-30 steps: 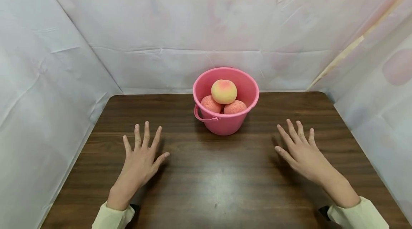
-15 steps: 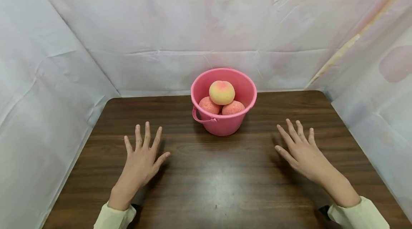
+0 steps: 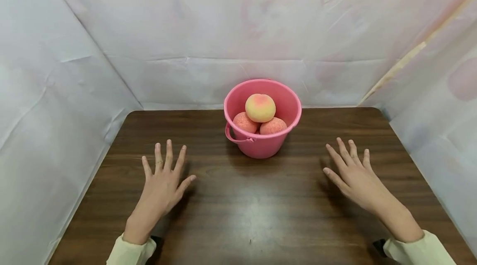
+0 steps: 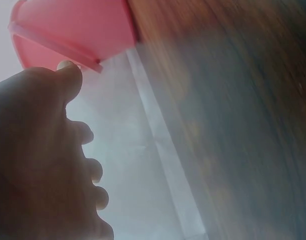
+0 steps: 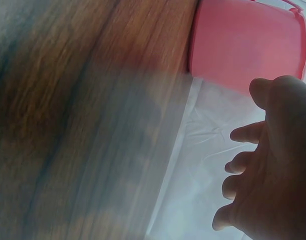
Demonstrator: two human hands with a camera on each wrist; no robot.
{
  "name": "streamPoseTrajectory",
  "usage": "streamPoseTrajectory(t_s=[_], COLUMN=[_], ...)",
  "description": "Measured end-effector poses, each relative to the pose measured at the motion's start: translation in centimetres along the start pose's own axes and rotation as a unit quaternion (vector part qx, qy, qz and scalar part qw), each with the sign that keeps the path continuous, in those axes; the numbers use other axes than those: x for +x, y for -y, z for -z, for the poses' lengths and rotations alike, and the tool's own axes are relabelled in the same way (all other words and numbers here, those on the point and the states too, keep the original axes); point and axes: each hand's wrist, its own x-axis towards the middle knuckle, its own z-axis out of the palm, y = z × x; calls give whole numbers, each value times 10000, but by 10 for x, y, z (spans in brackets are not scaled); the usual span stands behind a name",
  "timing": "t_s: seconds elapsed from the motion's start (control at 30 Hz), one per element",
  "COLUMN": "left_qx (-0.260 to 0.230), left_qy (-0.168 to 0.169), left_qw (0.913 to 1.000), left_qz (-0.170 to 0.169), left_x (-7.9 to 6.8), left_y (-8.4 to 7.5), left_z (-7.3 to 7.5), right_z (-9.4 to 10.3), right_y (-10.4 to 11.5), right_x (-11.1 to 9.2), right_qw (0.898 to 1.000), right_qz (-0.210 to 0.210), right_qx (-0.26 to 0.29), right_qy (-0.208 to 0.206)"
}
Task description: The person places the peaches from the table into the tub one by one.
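A pink bucket (image 3: 261, 147) stands upright at the back middle of the table, its pink handle (image 3: 238, 138) folded down on the left. In it, a yellow peach (image 3: 260, 108) with a reddish top lies over two coral-pink rough-skinned balls, the left ball (image 3: 244, 122) and the right ball (image 3: 273, 126). My left hand (image 3: 160, 190) is palm down to the left of the bucket, fingers spread, holding nothing. On the other side my right hand (image 3: 357, 182) is likewise spread and holds nothing. Both are apart from the bucket (image 4: 78, 30), which also shows in each wrist view.
The dark wood-grain table (image 3: 257, 198) has rounded far corners. White sheeting (image 3: 208, 29) with faint pink patches rises behind it and along both sides. The bucket stands close to the back sheet. A pale strip (image 3: 402, 60) runs down the right corner.
The head view shifts slightly. My right hand appears a little further right than before; my left hand stays nearly in place. The bucket and its contents keep their arrangement.
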Motion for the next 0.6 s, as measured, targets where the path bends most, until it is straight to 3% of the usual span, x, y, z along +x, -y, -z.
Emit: streamPoseTrajectory(t_s=[0.6], left_qx=[-100], left_qy=[47], left_qw=[9999], left_qz=[14], left_x=[-2], left_y=[-1], left_z=[0], right_z=[6], right_y=[1], right_x=[-4], right_qw=[9999], right_qz=[-82], right_qx=[-10], right_qy=[-110])
